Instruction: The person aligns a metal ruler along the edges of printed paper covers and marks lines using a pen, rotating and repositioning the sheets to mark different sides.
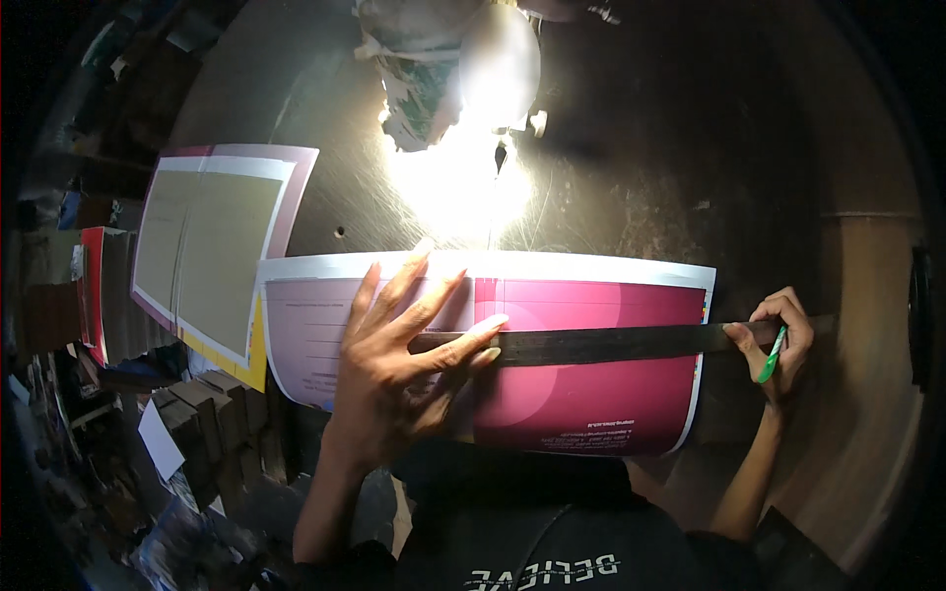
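A printed cover sheet, pink on one half and pale lilac on the other with white margins, lies in front of me. Across it runs a long dark flat ruler. My left hand is spread over the lilac half, its thumb pressing near the ruler's left end and hiding part of it. At the opposite end, beyond the sheet's right edge, my right hand grips the ruler. The same hand holds a slim green tool pointing down; its exact kind is unclear.
Left of the sheet lies a grey board on another printed cover, over something yellow. Next to it stands a red-edged stack. Book-like blocks crowd the lower left. A bright lamp hangs at the far side.
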`<action>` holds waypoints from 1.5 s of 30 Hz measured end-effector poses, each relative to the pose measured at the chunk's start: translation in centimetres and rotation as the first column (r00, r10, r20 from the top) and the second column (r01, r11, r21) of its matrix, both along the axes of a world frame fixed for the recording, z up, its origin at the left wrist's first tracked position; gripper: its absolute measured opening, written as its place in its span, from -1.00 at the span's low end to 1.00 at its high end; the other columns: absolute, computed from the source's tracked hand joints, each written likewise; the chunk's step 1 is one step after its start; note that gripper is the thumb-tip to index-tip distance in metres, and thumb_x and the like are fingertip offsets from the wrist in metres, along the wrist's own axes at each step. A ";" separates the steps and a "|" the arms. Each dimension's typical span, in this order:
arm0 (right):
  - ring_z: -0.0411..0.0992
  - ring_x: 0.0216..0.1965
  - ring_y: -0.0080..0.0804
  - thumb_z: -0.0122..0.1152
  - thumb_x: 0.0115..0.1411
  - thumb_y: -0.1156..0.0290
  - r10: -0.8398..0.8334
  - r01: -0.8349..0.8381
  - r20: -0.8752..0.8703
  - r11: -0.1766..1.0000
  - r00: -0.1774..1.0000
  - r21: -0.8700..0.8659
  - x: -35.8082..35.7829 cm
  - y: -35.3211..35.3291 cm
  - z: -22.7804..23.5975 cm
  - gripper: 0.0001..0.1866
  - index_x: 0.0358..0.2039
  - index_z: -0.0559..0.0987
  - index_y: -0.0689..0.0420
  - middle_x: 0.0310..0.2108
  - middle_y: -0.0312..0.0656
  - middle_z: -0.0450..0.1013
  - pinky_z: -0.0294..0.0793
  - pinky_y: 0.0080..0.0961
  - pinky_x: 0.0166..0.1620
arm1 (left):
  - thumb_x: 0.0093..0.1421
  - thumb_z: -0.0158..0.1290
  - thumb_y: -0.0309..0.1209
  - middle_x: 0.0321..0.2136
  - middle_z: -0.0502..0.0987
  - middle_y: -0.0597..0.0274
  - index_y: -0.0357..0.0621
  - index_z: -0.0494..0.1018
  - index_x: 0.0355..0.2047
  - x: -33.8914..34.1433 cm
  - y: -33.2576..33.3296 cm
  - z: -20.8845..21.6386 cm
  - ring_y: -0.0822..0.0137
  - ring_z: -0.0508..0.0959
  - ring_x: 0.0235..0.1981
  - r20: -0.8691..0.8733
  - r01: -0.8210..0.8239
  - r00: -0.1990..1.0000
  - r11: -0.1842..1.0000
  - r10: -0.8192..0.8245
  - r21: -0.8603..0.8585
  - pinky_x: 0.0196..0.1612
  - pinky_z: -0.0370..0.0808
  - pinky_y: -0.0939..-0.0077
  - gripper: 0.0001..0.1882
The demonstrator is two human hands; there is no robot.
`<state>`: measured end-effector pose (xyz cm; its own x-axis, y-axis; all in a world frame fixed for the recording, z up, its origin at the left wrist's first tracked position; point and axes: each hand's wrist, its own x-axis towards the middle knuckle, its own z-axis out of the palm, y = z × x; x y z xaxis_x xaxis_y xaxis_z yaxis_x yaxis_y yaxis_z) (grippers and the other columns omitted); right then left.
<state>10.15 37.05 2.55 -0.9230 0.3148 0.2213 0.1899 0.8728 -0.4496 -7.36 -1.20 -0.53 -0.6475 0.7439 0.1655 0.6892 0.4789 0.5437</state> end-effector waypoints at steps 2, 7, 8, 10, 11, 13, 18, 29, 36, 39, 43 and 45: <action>0.32 -0.38 -0.36 0.56 -0.02 0.10 -0.023 0.023 -0.035 1.000 0.999 0.013 0.3 -1.0 -0.2 -0.55 -0.42 0.55 0.18 -0.41 -0.22 0.36 0.37 -0.37 -0.24 | 0.07 0.33 -0.21 0.17 0.51 0.20 0.44 0.61 0.00 -0.2 -0.3 -0.1 -0.01 0.35 0.30 -0.020 0.041 0.999 0.999 -0.042 -0.030 0.40 -0.03 -0.23 -0.56; 0.37 -0.24 -0.30 0.57 -0.10 -0.04 0.216 -0.199 -0.035 0.944 0.976 0.265 1.0 -2.1 -0.2 -0.41 -0.19 0.70 0.15 -0.31 -0.24 0.50 0.38 -0.36 -0.23 | 0.05 0.35 -0.23 0.15 0.53 0.20 0.45 0.62 -0.01 -0.3 -0.4 0.3 0.00 0.35 0.30 0.032 0.029 0.999 0.999 -0.027 -0.043 0.41 -0.05 -0.23 -0.55; 0.36 -0.24 -0.32 0.55 -0.09 -0.03 0.230 -0.212 -0.044 0.944 0.972 0.254 1.0 -1.9 -0.4 -0.44 -0.21 0.70 0.14 -0.32 -0.27 0.51 0.36 -0.36 -0.24 | 0.05 0.34 -0.23 0.14 0.53 0.20 0.45 0.62 -0.01 -0.4 -0.5 0.6 0.00 0.35 0.30 0.046 0.021 0.999 0.999 -0.019 -0.038 0.41 -0.05 -0.23 -0.56; 0.35 -0.25 -0.33 0.54 -0.08 -0.02 0.237 -0.220 -0.043 0.945 0.971 0.241 1.2 -1.9 -0.7 -0.47 -0.23 0.71 0.14 -0.33 -0.29 0.51 0.35 -0.37 -0.25 | 0.05 0.34 -0.23 0.13 0.54 0.20 0.46 0.62 -0.01 -0.5 -0.5 0.5 -0.01 0.35 0.30 0.070 0.020 0.997 0.999 -0.018 -0.033 0.41 -0.05 -0.23 -0.56; 0.34 -0.26 -0.34 0.52 -0.06 -0.01 0.228 -0.210 -0.052 0.949 0.972 0.235 1.1 -2.2 -0.8 -0.50 -0.25 0.72 0.13 -0.33 -0.31 0.52 0.33 -0.38 -0.26 | 0.06 0.34 -0.22 0.14 0.53 0.19 0.44 0.63 -0.02 -0.5 -0.5 0.5 -0.01 0.35 0.30 0.065 0.019 0.998 0.999 -0.017 -0.033 0.41 -0.04 -0.22 -0.58; 0.33 -0.26 -0.36 0.51 -0.05 0.01 0.220 -0.203 -0.053 0.953 0.974 0.223 1.2 -2.3 -1.0 -0.53 -0.27 0.72 0.13 -0.33 -0.32 0.52 0.31 -0.39 -0.27 | 0.07 0.33 -0.21 0.14 0.53 0.19 0.43 0.63 -0.03 -0.3 -0.4 0.5 -0.02 0.36 0.30 0.069 0.018 0.998 0.999 -0.016 -0.038 0.41 -0.03 -0.21 -0.60; 0.32 -0.27 -0.38 0.50 -0.03 0.00 0.257 -0.233 -0.060 0.937 0.965 0.261 1.9 -1.7 -1.4 -0.55 -0.29 0.72 0.12 -0.35 -0.33 0.52 0.28 -0.41 -0.29 | 0.05 0.34 -0.21 0.14 0.53 0.15 0.36 0.66 -0.08 -0.2 -0.2 0.1 -0.03 0.36 0.29 0.037 0.011 0.999 1.000 -0.010 -0.028 0.41 0.00 -0.18 -0.63; 0.34 -0.27 -0.38 0.47 0.02 0.06 0.313 -0.276 -0.083 0.914 0.946 0.299 1.3 -2.0 -1.4 -0.61 -0.28 0.72 0.10 -0.32 -0.32 0.57 0.25 -0.42 -0.30 | 0.02 0.35 -0.21 0.12 0.53 0.07 0.26 0.68 -0.12 -0.4 0.1 0.6 -0.08 0.37 0.28 0.030 0.003 1.000 0.999 -0.001 -0.050 0.39 0.04 -0.25 -0.64; 0.33 -0.25 -0.37 0.47 0.03 0.07 0.322 -0.289 -0.069 0.911 0.944 0.294 1.7 -1.4 -1.5 -0.61 -0.27 0.72 0.11 -0.31 -0.32 0.57 0.25 -0.41 -0.27 | 0.01 0.33 -0.14 0.12 0.53 0.04 0.23 0.69 -0.16 -0.4 0.3 1.0 -0.13 0.36 0.29 0.029 0.016 0.999 0.995 -0.014 -0.095 0.38 0.06 -0.29 -0.66; 0.33 -0.24 -0.37 0.48 0.03 0.08 0.328 -0.297 -0.066 0.910 0.942 0.288 1.6 -1.4 -1.2 -0.62 -0.27 0.72 0.11 -0.31 -0.33 0.57 0.26 -0.41 -0.26 | 0.01 0.32 -0.13 0.10 0.55 0.05 0.25 0.70 -0.17 -0.5 0.4 1.1 -0.12 0.36 0.28 0.036 0.017 0.999 0.996 -0.014 -0.089 0.38 0.06 -0.28 -0.67; 0.33 -0.24 -0.36 0.47 0.03 0.08 0.341 -0.311 -0.068 0.910 0.938 0.273 1.6 -1.2 -1.6 -0.62 -0.27 0.72 0.11 -0.31 -0.33 0.57 0.27 -0.41 -0.26 | 0.01 0.31 -0.12 0.09 0.56 0.06 0.27 0.69 -0.16 -0.3 0.3 1.1 -0.12 0.37 0.28 0.033 -0.001 0.999 0.995 0.004 -0.098 0.38 0.06 -0.27 -0.67; 0.34 -0.24 -0.35 0.47 0.03 0.07 0.354 -0.323 -0.057 0.899 0.933 0.295 1.6 -1.1 -1.2 -0.61 -0.27 0.72 0.11 -0.31 -0.33 0.57 0.27 -0.41 -0.25 | 0.02 0.31 -0.10 0.08 0.56 0.07 0.28 0.69 -0.17 -0.3 0.4 1.0 -0.12 0.37 0.28 0.038 -0.005 0.999 0.994 0.009 -0.107 0.39 0.06 -0.27 -0.67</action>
<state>11.79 35.96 1.30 -0.9290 -0.1008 0.3561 -0.1748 0.9676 -0.1823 -7.64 -0.79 0.47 -0.6573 0.7513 0.0602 0.6650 0.5405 0.5153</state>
